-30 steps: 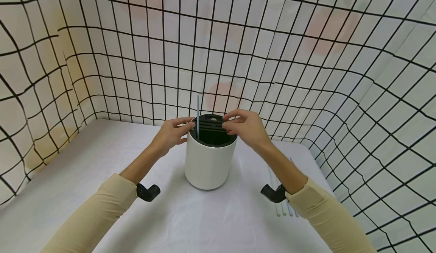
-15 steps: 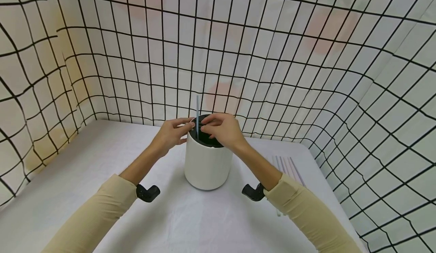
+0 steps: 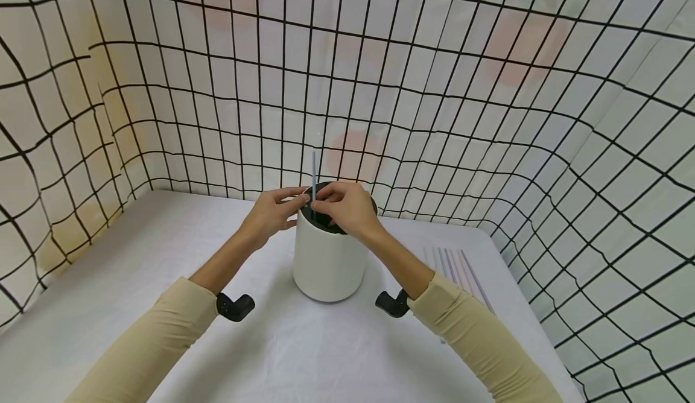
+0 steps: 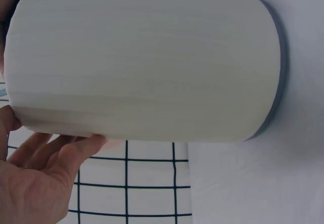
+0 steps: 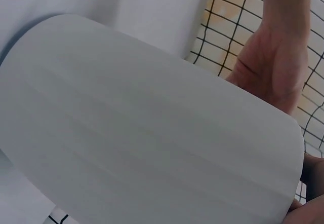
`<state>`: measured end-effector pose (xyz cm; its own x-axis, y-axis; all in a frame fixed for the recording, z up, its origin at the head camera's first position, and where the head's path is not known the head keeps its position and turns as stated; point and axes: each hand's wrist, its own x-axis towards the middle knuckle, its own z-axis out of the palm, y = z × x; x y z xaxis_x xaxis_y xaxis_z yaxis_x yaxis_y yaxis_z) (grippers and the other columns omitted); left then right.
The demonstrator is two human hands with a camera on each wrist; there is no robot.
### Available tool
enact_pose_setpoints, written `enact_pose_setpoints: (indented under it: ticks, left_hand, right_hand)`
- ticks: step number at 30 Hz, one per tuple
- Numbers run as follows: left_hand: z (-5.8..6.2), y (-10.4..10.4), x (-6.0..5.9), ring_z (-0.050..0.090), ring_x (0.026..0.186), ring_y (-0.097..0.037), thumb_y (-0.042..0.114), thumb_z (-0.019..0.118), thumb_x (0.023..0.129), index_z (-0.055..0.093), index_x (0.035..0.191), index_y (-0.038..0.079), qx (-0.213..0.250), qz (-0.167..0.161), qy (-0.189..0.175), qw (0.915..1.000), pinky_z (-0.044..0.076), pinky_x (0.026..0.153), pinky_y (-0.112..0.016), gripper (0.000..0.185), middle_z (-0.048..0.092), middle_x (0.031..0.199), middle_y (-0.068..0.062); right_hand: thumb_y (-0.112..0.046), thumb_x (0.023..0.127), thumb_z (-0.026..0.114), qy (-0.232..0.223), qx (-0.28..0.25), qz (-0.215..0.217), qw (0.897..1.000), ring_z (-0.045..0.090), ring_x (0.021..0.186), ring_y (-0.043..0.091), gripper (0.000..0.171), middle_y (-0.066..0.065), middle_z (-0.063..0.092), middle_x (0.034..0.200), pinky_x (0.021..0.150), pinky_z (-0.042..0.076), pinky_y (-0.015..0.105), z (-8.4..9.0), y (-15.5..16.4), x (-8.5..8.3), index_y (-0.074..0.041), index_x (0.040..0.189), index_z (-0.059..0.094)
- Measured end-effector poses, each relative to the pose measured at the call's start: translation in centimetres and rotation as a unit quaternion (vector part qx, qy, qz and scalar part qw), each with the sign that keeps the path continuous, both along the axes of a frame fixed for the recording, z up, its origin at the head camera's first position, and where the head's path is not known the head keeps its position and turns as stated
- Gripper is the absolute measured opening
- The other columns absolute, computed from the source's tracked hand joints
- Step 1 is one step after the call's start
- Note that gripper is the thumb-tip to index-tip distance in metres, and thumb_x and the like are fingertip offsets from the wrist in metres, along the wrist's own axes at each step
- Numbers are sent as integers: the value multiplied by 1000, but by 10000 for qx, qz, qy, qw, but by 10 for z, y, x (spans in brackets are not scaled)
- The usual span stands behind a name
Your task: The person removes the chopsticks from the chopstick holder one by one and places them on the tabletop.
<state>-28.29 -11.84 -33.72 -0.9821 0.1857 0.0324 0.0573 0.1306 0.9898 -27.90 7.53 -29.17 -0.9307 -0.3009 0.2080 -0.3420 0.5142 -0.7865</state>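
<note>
A white cylindrical container (image 3: 330,264) with a black top insert stands upright on the table. One thin blue straw-like stick (image 3: 314,171) stands upright in it, near the left side. My left hand (image 3: 271,216) holds the container's upper left side, thumb at the rim; the left wrist view shows its fingers against the white wall (image 4: 147,67). Reaching over the top, my right hand (image 3: 350,210) has thumb and forefinger at the stick and appears to pinch it. That hand hides much of the insert. In the right wrist view the container fills most of the picture.
Several thin pastel sticks (image 3: 455,267) lie side by side on the white table (image 3: 326,355), partly under the right forearm. A black wire grid (image 3: 339,92) stands behind and at both sides. Black wrist cameras (image 3: 236,307) hang beneath both forearms.
My right hand has moved left across the container's top, from its right rim to the stick. The left hand has stayed at the rim. More of the loose sticks now show.
</note>
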Motion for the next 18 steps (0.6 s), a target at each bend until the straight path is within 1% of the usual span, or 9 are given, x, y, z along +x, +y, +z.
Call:
enact_pose_setpoints:
  ticks: [3,6,8,12,14,16,18]
  left_hand:
    - [0,0,0,58,132,-28,35,62,103,57,146,15,-22,12,-2,10000,58,101,-41,48,55,147,-12]
    - [0,0,0,59,131,-28,35,62,103,57,146,15,-37,21,-14,10000,58,101,-40,48,56,146,-12]
    - [0,0,0,59,132,-28,35,62,102,57,146,15,-47,19,-22,10000,58,101,-40,48,56,146,-12]
    - [0,0,0,58,133,-27,34,63,102,56,146,15,-39,1,-25,10000,58,101,-41,49,56,147,-13]
    - [0,0,-1,57,133,-27,34,63,102,56,147,15,2,-7,-26,10000,58,101,-41,49,56,147,-12]
    - [0,0,-1,57,133,-27,33,63,102,56,147,15,45,-18,-26,10000,57,101,-41,49,56,147,-12]
    - [0,0,-1,58,133,-27,33,63,102,56,147,15,79,-23,-18,10000,57,101,-42,49,57,146,-12]
  right_hand:
    - [-19,90,79,-5,12,0,10000,70,65,17,16,9,76,91,61,63,28,0,0,0,-8,102,76]
    - [-18,91,78,-120,-84,52,9999,70,66,17,16,10,75,93,62,63,27,1,1,1,-7,102,76]
    - [-17,92,77,-241,-243,82,9994,71,68,19,17,11,75,98,64,64,28,2,3,1,-6,103,75]
    - [-14,94,74,-593,-788,129,9950,71,80,23,18,14,74,109,71,66,31,8,7,1,-3,108,73]
    - [-12,94,73,-719,-1017,122,9921,71,84,25,19,16,73,111,73,66,33,11,10,1,-1,109,71]
    - [-10,95,72,-768,-1206,127,9896,72,86,27,19,19,72,111,75,66,34,14,12,1,1,110,70]
    - [-9,95,70,-716,-1288,96,9890,74,85,29,19,21,72,111,76,67,34,17,15,1,2,110,68]
